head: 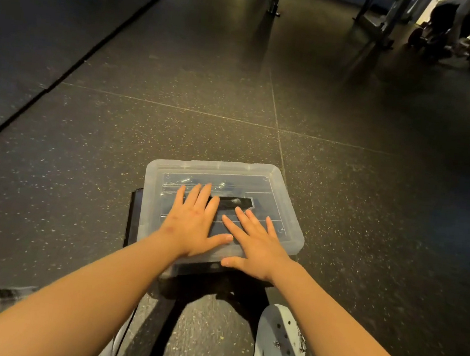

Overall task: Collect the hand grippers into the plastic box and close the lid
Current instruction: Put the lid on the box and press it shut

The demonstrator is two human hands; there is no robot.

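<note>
**A:** Fingers (200, 197) straight and spread, gripping nothing. Are the left hand (193, 225) and right hand (255, 244) both flat on the clear, flat plastic lid (273, 191)?

**B:** Yes. The spring-coiled hand grippers (186, 180) show dimly beneath the lid's far edge, inside the translucent rectangular plastic box (294, 240). I'd press evenly, then work outward to the lid's corners until each one seats.

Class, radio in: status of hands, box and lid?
Left hand, right hand flat on lid. Lid on plastic box; hand grippers dimly inside. Nothing obstructing.
</note>
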